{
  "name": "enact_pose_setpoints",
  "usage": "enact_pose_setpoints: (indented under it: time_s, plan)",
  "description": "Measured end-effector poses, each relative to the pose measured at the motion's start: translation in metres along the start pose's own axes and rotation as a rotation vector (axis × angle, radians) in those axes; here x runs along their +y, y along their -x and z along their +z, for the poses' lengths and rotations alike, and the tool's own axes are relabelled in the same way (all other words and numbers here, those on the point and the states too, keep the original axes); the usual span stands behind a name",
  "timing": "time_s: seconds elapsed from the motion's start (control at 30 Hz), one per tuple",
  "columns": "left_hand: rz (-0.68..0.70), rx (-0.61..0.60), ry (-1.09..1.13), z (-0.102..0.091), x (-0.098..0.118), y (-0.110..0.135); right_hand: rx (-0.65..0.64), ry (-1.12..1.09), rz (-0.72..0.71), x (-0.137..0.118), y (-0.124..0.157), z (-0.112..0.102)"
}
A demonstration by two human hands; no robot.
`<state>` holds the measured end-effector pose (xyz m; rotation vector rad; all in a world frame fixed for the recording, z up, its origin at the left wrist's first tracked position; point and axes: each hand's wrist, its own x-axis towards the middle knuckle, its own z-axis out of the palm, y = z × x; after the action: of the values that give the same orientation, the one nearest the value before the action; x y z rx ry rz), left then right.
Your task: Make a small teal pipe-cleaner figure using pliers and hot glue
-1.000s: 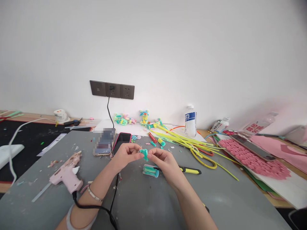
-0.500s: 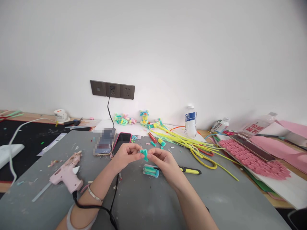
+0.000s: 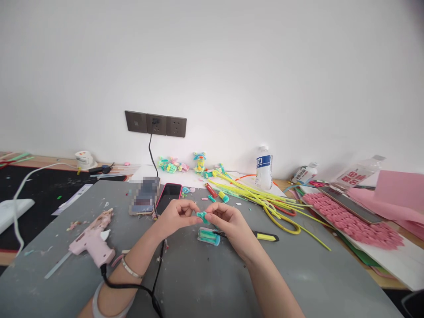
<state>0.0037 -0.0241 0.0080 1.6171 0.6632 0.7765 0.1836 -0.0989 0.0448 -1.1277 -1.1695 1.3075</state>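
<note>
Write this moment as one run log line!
left hand: pinching teal piece | right hand: pinching teal piece | yellow-black cutter: on gray board | pink glue gun: on gray board

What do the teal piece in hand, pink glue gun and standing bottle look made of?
Teal piece: matte, possibly a soft fuzzy fibre, judging by its crumpled folds; too small to be sure. Pink glue gun: probably hard plastic, satin, with smooth moulded curves. Standing bottle: likely plastic, glossy, its wall translucent.

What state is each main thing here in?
Left hand: pinching teal piece
Right hand: pinching same piece
Hot glue gun: lying down, glue stick protruding
Pink-edged phone: screen dark
Blue-labelled bottle: upright, capped
Black plug: in wall socket
Utility knife: lying, partly hidden
</note>
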Motion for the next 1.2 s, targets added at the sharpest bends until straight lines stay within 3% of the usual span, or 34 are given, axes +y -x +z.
enact_pose_setpoints:
  time_s: [1.2]
  plan:
    - [0.030,-0.051,0.063,0.0020,0.0059,0.0006,-0.137,-0.074,0.058,0.0051,-0.0001,-0.0030]
